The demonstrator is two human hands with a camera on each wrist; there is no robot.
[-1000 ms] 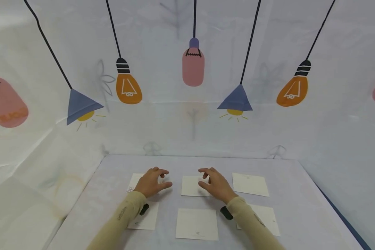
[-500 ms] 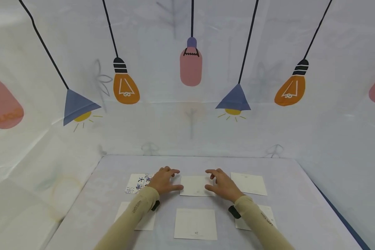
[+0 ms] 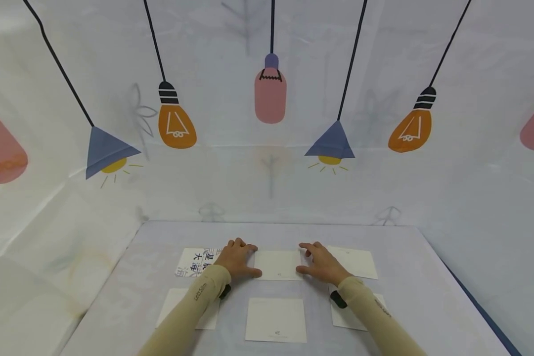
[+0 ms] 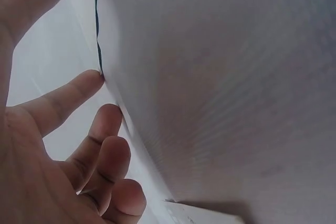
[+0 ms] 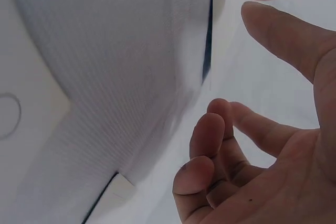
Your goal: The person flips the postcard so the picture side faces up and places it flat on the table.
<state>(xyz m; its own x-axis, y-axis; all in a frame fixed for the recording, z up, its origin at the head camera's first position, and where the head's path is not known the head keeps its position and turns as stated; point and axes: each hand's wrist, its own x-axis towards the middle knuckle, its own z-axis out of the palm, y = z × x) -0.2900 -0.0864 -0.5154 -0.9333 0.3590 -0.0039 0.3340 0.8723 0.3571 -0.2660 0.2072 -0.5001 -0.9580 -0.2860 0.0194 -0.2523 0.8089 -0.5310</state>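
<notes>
A blank pale card (image 3: 277,266) lies flat in the middle of the back row on the white table. My left hand (image 3: 237,258) is at its left edge, thumb and index finger spread apart and the other fingers loosely curled. Whether the fingertips touch the card cannot be told. Across from it, my right hand (image 3: 322,264) hovers by the card's right edge, its thumb and index finger apart. In the right wrist view nothing sits between the right fingers (image 5: 206,135). The left fingers (image 4: 107,161) hold nothing in the left wrist view.
To the left lies a card with blue characters (image 3: 196,262); a plain card (image 3: 353,262) lies at the back right. The front row has a left card (image 3: 169,301), a middle card (image 3: 276,319) and a right card (image 3: 344,316). A printed white sheet (image 3: 271,183) rises behind the table.
My left hand has moved right, off the card with characters, to the middle card's left edge. My right hand has shifted slightly right, to that card's right edge.
</notes>
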